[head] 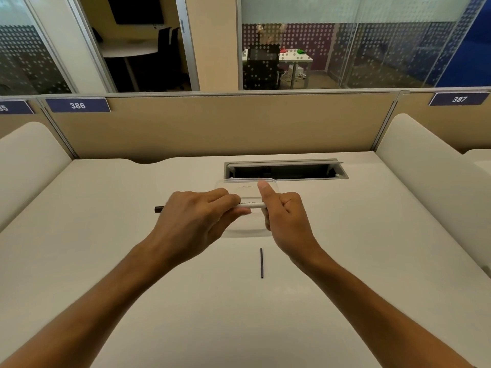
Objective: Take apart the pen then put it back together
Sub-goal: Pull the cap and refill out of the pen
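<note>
I hold a white pen (251, 205) level above the desk, its dark end (159, 209) sticking out to the left of my left hand (196, 216). My left hand wraps the pen's middle and left part. My right hand (285, 213) closes on the pen's right end, thumb raised. A thin dark refill (261, 262) lies alone on the desk, nearer to me than both hands and pointing away from me. How the pen's parts join inside my fingers is hidden.
A clear plastic lid or tray (247, 187) lies on the white desk (358, 248) right under and behind my hands. Behind it is an open cable slot (285, 170). Beige partitions (212, 126) and cushioned side dividers bound the desk.
</note>
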Motion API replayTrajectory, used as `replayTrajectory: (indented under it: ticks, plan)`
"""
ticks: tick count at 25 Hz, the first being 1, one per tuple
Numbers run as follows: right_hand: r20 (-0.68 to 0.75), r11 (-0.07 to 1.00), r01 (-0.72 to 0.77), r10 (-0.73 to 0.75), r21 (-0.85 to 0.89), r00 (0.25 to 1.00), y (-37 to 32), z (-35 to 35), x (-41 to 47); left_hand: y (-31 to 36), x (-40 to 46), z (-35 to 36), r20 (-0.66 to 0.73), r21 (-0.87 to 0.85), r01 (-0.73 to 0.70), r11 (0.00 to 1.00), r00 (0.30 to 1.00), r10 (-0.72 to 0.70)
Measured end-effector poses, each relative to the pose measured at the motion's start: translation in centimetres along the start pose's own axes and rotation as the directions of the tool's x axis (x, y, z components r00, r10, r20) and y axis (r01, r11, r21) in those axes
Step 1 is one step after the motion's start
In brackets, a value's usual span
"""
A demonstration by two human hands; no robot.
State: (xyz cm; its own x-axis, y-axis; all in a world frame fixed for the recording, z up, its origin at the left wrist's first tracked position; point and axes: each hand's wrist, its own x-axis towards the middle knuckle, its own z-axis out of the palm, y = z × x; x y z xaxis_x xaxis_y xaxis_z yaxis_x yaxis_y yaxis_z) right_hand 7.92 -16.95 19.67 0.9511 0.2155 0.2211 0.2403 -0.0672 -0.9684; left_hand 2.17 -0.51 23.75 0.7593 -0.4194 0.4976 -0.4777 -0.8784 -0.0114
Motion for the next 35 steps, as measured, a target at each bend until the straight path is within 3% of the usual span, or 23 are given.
replayTrajectory:
  ticks: [3, 4, 6, 8, 10, 13, 15, 16, 17, 19, 21, 25, 27, 29, 31, 33, 35]
  plan:
    - [-0.032, 0.981, 0.193, -0.193, -0.019, 0.981, -0.1, 0.0, -0.3, 0.0, 0.4, -0.4, 0.069, -0.242, 0.132, 0.961, 0.991, -0.119]
    - [-0.02, 0.96, 0.277, -0.278, -0.041, 0.96, 0.0, -0.2, -0.4, -0.1, 0.5, -0.6, 0.15, -0.38, 0.203, 0.902, 0.976, -0.156]
    - [0.051, 0.856, 0.501, -0.499, -0.126, 0.865, 0.1, -0.6, -0.5, -0.6, 0.8, -1.3, 0.355, -0.63, 0.36, 0.688, 0.922, -0.157]
    - [0.125, 0.715, 0.668, -0.658, -0.209, 0.743, 0.1, -1.1, -0.4, -0.9, 0.9, -1.9, 0.494, -0.701, 0.456, 0.548, 0.865, -0.088]
    - [0.136, 0.67, 0.703, -0.693, -0.24, 0.708, 0.2, -1.3, -0.4, -0.7, 0.8, -2.2, 0.512, -0.696, 0.464, 0.548, 0.856, -0.074]
    - [0.01, 0.856, 0.502, -0.505, -0.121, 0.863, 0.0, -0.7, -0.8, 0.1, 0.7, -1.9, 0.356, -0.605, 0.365, 0.708, 0.919, -0.17]
    - [-0.045, 0.971, 0.238, -0.238, 0.001, 0.97, 0.0, -0.1, -0.7, 0.4, 0.6, -1.6, 0.201, -0.287, 0.205, 0.936, 0.968, -0.15]
    - [-0.035, 0.996, 0.091, -0.091, 0.02, 0.995, 0.0, 0.0, -0.5, 0.5, 0.5, -1.4, 0.14, -0.091, 0.111, 0.99, 0.985, -0.097]
    - [-0.008, 0.999, -0.047, 0.047, 0.013, 0.999, 0.0, 0.1, -0.2, 0.5, 0.5, -1.3, 0.115, 0.048, 0.047, 0.998, 0.992, -0.052]
    - [0.049, 0.974, -0.226, 0.226, -0.002, 0.973, -0.1, 0.1, 0.2, 0.8, 0.3, -1.1, 0.124, 0.161, -0.013, 0.987, 0.992, -0.008]
    - [0.068, 0.974, -0.228, 0.227, 0.001, 0.971, -0.1, -0.1, 0.3, 0.6, 0.2, -0.6, 0.117, 0.152, -0.014, 0.988, 0.993, -0.004]
    - [-0.011, 0.995, 0.102, -0.102, -0.016, 0.995, 0.2, 0.0, -0.1, 0.6, 0.3, 0.0, 0.11, -0.16, 0.181, 0.97, 0.98, -0.165]
    - [-0.037, 0.965, 0.259, -0.261, -0.052, 0.965, 0.3, -0.1, -0.2, 0.2, 0.5, 0.0, 0.193, -0.416, 0.285, 0.863, 0.956, -0.223]
    - [0.011, 0.867, 0.479, -0.483, -0.138, 0.876, 0.5, -0.5, -0.3, -0.3, 0.7, -0.4, 0.353, -0.634, 0.376, 0.675, 0.918, -0.18]
    - [0.091, 0.689, 0.678, -0.681, -0.255, 0.727, 0.8, -0.8, -0.2, -1.0, 0.7, -0.9, 0.516, -0.712, 0.487, 0.506, 0.851, -0.093]
    - [0.126, 0.567, 0.757, -0.767, -0.324, 0.629, 1.2, -0.9, 0.1, -1.3, 0.6, -0.9, 0.577, -0.712, 0.531, 0.459, 0.815, -0.048]
    - [0.119, 0.573, 0.744, -0.759, -0.344, 0.64, 1.4, -0.9, 0.2, -1.0, 0.4, -0.7, 0.55, -0.716, 0.518, 0.469, 0.831, -0.078]
